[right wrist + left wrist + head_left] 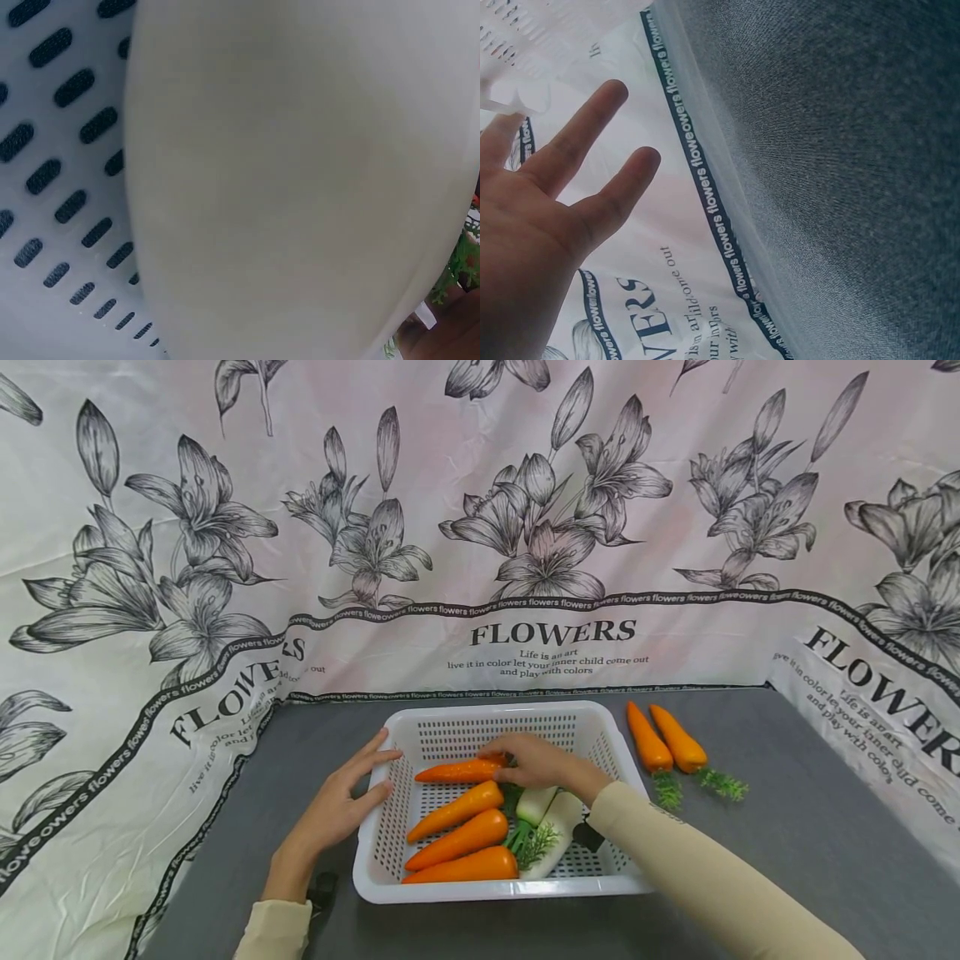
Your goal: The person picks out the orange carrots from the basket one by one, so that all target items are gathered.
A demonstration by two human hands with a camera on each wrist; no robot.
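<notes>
A white perforated plastic basket (495,888) stands on the dark grey table. My right hand (542,762) reaches into it and grips the thick end of the rearmost carrot (452,772). Three more carrots (459,840) lie below that one, tips pointing left. Beside them are two white radishes (561,833) with green tops; one radish (300,180) fills most of the right wrist view and hides nearly all of the right hand there. At the basket's left rim my left hand (337,806) has its fingers spread, fingertips right at the edge.
Two more carrots (647,739) with leafy green tops lie on the table (780,860) to the right of the basket. A white cloth (555,652) printed with flowers and lettering hangs behind the table and along both sides.
</notes>
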